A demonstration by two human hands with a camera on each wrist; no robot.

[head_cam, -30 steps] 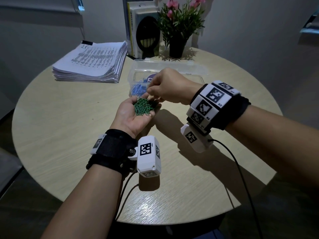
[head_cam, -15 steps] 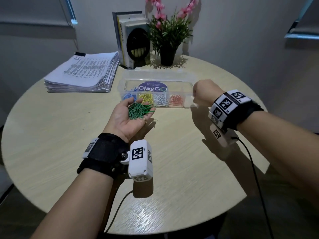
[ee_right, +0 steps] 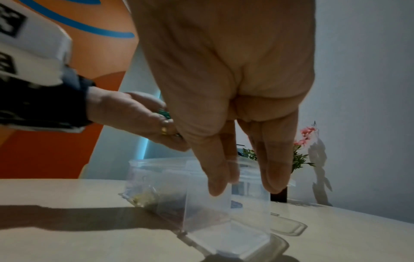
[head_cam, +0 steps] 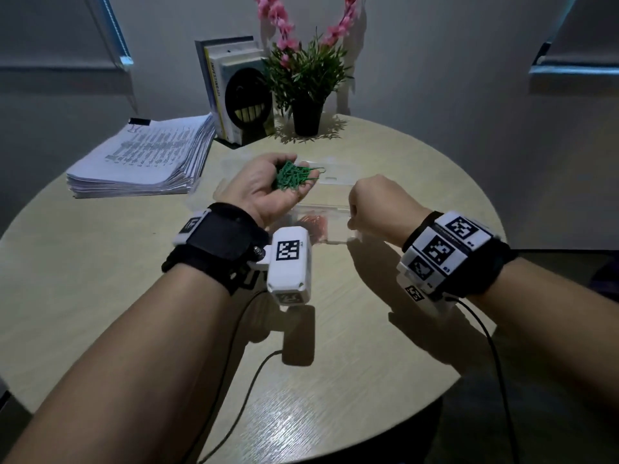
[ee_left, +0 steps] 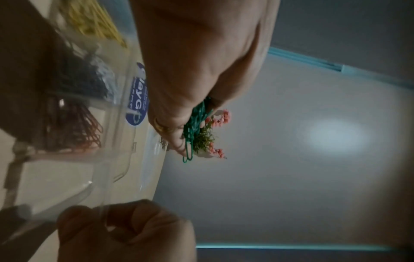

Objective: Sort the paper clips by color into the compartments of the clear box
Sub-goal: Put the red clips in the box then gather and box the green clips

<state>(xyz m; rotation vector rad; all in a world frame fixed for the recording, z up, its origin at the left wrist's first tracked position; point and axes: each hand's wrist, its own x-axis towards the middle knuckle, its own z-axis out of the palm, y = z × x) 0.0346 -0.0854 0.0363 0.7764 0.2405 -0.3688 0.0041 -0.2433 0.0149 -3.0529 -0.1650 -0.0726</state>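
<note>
My left hand (head_cam: pixel 284 184) is palm up over the clear box (head_cam: pixel 335 206), its fingers curled round a heap of green paper clips (head_cam: pixel 293 175). One clip sticks out past the fingertips (ee_left: pixel 179 147). My right hand (head_cam: pixel 368 209) pinches the box's right end wall, thumb and fingers (ee_right: pixel 271 173) on either side of it. In the left wrist view the box (ee_left: pixel 116 159) holds yellow clips (ee_left: pixel 94 23), blue clips (ee_left: pixel 89 79) and red clips (ee_left: pixel 85 127) in separate compartments. My left hand hides most of the box from the head camera; only red clips (head_cam: pixel 316 226) show.
The round wooden table (head_cam: pixel 134 296) carries a thick stack of printed papers (head_cam: pixel 150 159) at the back left, upright books (head_cam: pixel 234 92) and a potted plant with pink flowers (head_cam: pixel 306 78) behind the box. Wrist camera cables (head_cam: pixel 248 390) trail over the table's front edge.
My right hand left the clips in my left palm, swung right and took hold of the box's end. My left hand carried the green clips forward over the box.
</note>
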